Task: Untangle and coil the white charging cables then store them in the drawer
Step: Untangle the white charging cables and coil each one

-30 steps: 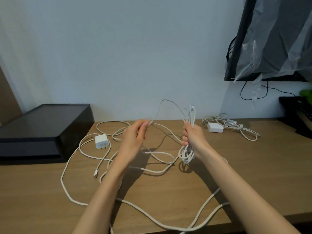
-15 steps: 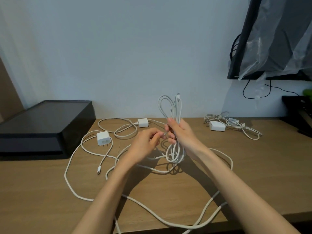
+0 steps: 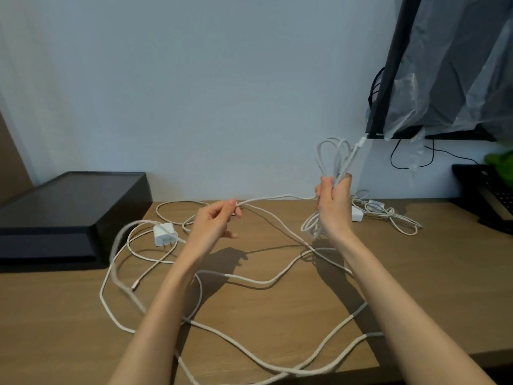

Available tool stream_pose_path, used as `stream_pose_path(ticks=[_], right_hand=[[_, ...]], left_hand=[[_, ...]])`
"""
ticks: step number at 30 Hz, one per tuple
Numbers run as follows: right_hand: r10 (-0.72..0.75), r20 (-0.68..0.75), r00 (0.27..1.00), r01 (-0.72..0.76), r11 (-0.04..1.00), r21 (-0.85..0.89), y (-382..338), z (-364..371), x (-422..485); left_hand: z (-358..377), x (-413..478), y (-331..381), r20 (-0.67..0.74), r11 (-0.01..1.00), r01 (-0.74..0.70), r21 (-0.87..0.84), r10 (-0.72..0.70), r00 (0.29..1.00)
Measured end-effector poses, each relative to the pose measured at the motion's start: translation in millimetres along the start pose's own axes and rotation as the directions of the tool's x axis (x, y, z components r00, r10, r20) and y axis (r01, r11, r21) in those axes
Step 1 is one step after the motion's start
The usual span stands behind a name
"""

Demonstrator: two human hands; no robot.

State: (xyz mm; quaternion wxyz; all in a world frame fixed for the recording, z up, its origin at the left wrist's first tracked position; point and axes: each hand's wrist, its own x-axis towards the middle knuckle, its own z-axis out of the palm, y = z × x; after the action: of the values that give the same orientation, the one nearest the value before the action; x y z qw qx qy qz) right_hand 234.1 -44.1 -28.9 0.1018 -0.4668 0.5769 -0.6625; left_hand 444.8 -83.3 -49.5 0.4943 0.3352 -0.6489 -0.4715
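My right hand (image 3: 333, 207) is raised above the wooden desk (image 3: 416, 287) and grips a bundle of white cable loops (image 3: 334, 157) that stick up above the fist and hang below it. A taut strand runs from that fist left to my left hand (image 3: 215, 223), which pinches the white cable (image 3: 277, 198) between thumb and fingers. The rest of the long white cable (image 3: 249, 282) sprawls in loose curves over the desk. A white plug adapter (image 3: 164, 234) lies left of my left hand. No drawer is in view.
A second tangled white cable with a charger (image 3: 388, 215) lies at the back right. A black box (image 3: 69, 209) stands at the left. A plastic-covered black screen (image 3: 444, 65) hangs at the upper right, and a black object (image 3: 483, 193) sits at the right edge.
My hands have moved apart: the right hand rose and went right with the loops, the left pulled a strand out to the left. The cable on the desk has shifted.
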Motion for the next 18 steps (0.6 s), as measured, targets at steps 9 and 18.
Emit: stream_pose_path(ticks=[9, 18], right_hand=[[0.310, 0.037, 0.950, -0.303, 0.882, 0.360, 11.3, -19.7, 11.1], [0.351, 0.198, 0.915, -0.399, 0.714, 0.576, -1.4, -8.5, -4.6]], left_hand=[[0.3, -5.4, -8.8, 0.174, 0.910, -0.092, 0.404, 0.022, 0.985], [-6.7, 0.1, -21.0, 0.198, 0.816, -0.056, 0.575, -0.073, 0.977]])
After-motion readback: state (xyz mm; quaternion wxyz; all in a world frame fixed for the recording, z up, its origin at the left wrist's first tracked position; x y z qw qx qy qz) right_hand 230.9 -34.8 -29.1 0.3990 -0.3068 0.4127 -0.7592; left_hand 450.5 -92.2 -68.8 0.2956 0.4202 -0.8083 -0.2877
